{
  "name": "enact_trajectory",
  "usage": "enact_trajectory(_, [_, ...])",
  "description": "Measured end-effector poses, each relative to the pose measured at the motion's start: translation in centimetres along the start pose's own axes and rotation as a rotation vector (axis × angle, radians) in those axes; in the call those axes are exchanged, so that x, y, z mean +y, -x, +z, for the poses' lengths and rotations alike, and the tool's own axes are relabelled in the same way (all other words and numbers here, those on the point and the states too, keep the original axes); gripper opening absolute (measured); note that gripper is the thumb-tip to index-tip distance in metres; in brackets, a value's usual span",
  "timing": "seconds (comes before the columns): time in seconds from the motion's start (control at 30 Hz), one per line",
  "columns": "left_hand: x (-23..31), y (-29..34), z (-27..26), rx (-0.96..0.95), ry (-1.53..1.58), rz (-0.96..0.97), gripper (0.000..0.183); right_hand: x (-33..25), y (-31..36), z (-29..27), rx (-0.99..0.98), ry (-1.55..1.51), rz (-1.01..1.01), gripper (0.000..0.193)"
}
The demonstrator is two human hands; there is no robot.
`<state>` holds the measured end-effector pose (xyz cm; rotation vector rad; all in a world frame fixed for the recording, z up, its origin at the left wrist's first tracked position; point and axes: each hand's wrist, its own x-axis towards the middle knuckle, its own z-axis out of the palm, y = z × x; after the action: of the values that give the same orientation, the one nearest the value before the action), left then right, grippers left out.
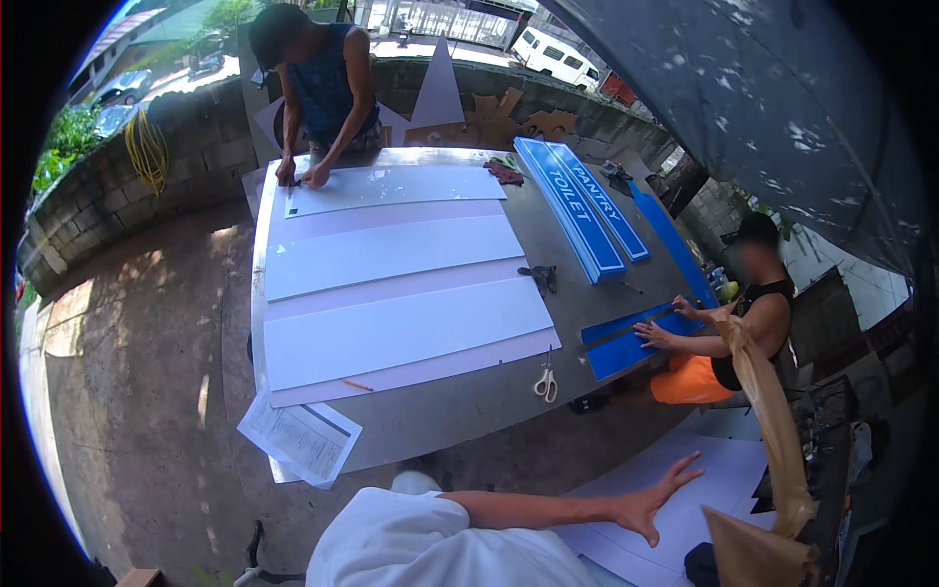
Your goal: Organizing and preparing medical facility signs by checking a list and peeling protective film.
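My left arm reaches across to the right from a white sleeve. My left hand (646, 501) is open, its fingers and thumb spread wide, over a large white sheet (719, 468) at the lower right. Whether it touches the sheet cannot be made out. Nothing shows in its grasp. A long strip of brown paper (768, 421) hangs down beside the sheet, and a brown pointed piece (748, 548) stands near its lower end. Close to that piece is a small black object (700, 564). My right hand does not appear.
A metal-topped table (411, 430) carries white panels (411, 308), blue sign boards (577, 210), scissors (546, 383) and a pencil (358, 384). Printed papers (301, 440) overhang its near corner. One co-worker (328, 88) handles the far panel; another (758, 313) presses on a blue board (626, 342).
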<state>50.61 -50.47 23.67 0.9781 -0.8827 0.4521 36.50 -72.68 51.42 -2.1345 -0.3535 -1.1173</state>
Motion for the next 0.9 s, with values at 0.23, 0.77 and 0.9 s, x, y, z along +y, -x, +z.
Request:
enact_trajectory(0.23, [4.4,10.4,6.8,0.156,0.165,-0.531,0.039,9.6,27.7,17.1,-0.267,-0.493,0.976,0.055])
enact_trajectory(0.77, [29.4,20.4,-6.3,0.244,-0.485,-0.363,0.026,-11.2,34.2,26.1,-0.690,-0.789,0.565,0.111])
enact_trajectory(0.9, [37.5,25.3,-11.6,0.405,-0.439,-0.475,0.026,-23.3,34.7,31.3,-0.728,-0.835,0.307,0.059])
